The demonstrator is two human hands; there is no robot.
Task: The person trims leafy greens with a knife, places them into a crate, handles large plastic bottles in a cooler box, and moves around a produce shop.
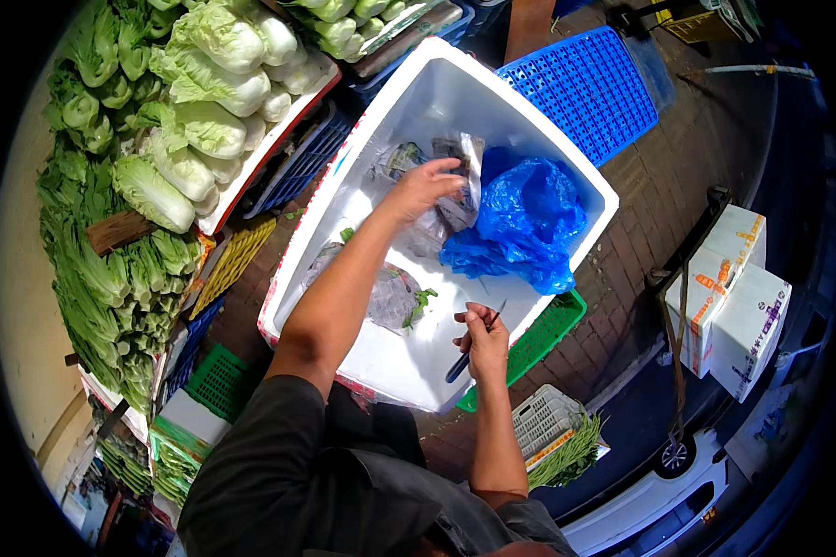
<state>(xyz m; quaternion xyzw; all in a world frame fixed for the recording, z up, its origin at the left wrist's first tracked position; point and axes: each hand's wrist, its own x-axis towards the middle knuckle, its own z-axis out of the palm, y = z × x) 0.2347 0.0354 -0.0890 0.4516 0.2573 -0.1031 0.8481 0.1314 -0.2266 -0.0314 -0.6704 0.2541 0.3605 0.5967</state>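
A white foam box [571, 160] stands before me. My left hand [428, 188] reaches into it, fingers apart, over crumpled printed paper [463, 209]; whether it touches the paper is unclear. Beside the paper lies a crumpled blue plastic bag [529, 209]. My right hand [484, 341] holds a small knife [458, 367] with a dark handle, its thin blade pointing up and away, over the box's near right part. Clear plastic bags with leafy greens [393, 296] lie in the near left part, partly hidden by my left forearm.
Chinese cabbages [212, 129] and leafy greens [90, 278] are piled at the left. A blue plastic crate [585, 90] and a green one [547, 338] adjoin the box. Long beans [564, 452] lie by a pale crate at lower right. Closed foam boxes [749, 327] are stacked farther right.
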